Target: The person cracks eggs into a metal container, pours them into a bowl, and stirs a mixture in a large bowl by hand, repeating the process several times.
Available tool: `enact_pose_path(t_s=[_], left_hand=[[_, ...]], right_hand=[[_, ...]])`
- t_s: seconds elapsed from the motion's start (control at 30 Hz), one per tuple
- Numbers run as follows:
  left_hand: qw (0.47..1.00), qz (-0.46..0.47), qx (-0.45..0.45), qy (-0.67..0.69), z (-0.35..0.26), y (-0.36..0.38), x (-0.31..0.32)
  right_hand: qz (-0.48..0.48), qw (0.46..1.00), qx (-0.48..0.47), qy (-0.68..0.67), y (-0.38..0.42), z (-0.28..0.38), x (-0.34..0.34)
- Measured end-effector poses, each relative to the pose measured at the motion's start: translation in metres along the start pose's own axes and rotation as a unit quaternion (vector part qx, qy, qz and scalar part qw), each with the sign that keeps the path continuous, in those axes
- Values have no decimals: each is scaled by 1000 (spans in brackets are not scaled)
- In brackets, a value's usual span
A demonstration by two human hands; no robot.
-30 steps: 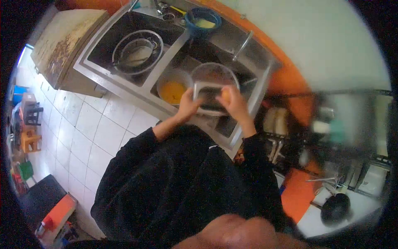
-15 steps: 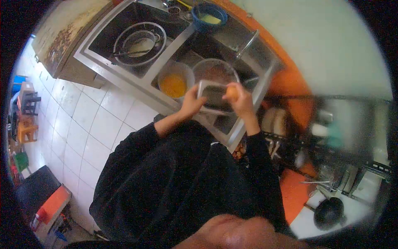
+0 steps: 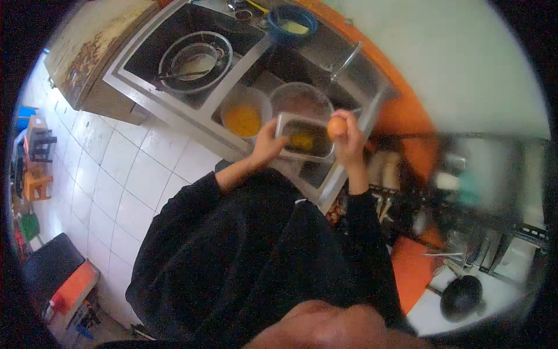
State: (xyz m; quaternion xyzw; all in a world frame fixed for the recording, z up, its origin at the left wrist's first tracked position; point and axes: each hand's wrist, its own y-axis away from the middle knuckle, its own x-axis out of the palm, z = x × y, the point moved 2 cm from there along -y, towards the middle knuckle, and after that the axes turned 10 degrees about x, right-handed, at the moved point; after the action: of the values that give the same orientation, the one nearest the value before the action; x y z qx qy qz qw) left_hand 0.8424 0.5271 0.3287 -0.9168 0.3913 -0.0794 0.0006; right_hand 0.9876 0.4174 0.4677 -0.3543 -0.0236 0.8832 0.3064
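My left hand (image 3: 268, 143) grips the left end of a rectangular metal tray (image 3: 310, 156), its thumb over the rim. Inside the tray lies a small yellow pool (image 3: 301, 140), like raw egg. In the fingers of my right hand (image 3: 350, 142), at the tray's right end, is an orange-brown egg (image 3: 337, 127). Behind the tray stands a round clear tub (image 3: 302, 96) with reddish-brown contents, partly covered by it. Beside my left hand, a whitish bucket (image 3: 263, 103) holds an orange-yellow mass.
Both tubs sit in a steel double sink (image 3: 218, 104). Its left basin holds nested bowls (image 3: 200, 64). A blue basin (image 3: 292, 26) rests on the back ledge near the tap (image 3: 347, 60). To the right are a cluttered rack and a black pan (image 3: 461, 298).
My right hand has shifted slightly right with the egg, away from over the tray. Yellow now shows inside the tray, which my left hand keeps in about the same place.
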Motion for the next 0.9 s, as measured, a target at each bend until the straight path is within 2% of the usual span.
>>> enact_pose_path(t_s=[0.1, 0.2, 0.27, 0.33, 0.4, 0.47, 0.5, 0.53, 0.57, 0.6, 0.67, 0.7, 0.73, 0.8, 0.83, 0.9], left_hand=[[1000, 7, -12, 3, -4, 2, 0], [999, 2, 21, 49, -8, -2, -3], [1000, -11, -9, 20, -23, 0, -9], [999, -27, 0, 31, -15, -1, -15], [998, -39, 8, 42, -14, -3, -25], [998, -23, 48, -25, -23, -4, -36], [998, -35, 51, -32, -17, -5, -40], [998, -31, 50, -34, -20, -6, -44], [993, -38, 88, -64, -28, -8, -46], [986, -44, 127, -93, -32, -9, -49], [989, -42, 113, -82, -34, -10, -53], [992, -49, 104, -58, -38, -10, -55], [993, -58, 96, -33, -40, -11, -57], [992, -59, 104, -29, -39, -11, -60], [991, -64, 115, -25, -39, -12, -61], [992, -62, 104, -23, -39, -11, -60]], right_hand=[[15, 999, 41, 26, 14, -10, 11], [25, 996, 75, 33, 24, -20, 10], [-113, 991, 52, 49, 39, -20, -12], [-222, 971, 71, 61, 63, -34, -39], [-338, 932, 116, 65, 94, -48, -61], [-398, 889, 200, 104, 138, -80, -80], [-400, 888, 203, 104, 158, -89, -84], [-406, 860, 278, 135, 178, -97, -87], [-409, 826, 351, 165, 197, -107, -89], [-411, 824, 355, 164, 216, -123, -90], [-263, 843, 405, 237, 250, -161, -86], [-159, 810, 491, 278, 265, -179, -81], [-161, 809, 494, 275, 283, -199, -77], [-7, 732, 456, 505, 314, -243, -71], [-76, 789, 311, 525, 313, -256, -74], [-154, 874, 365, 281, 241, -196, -77]])
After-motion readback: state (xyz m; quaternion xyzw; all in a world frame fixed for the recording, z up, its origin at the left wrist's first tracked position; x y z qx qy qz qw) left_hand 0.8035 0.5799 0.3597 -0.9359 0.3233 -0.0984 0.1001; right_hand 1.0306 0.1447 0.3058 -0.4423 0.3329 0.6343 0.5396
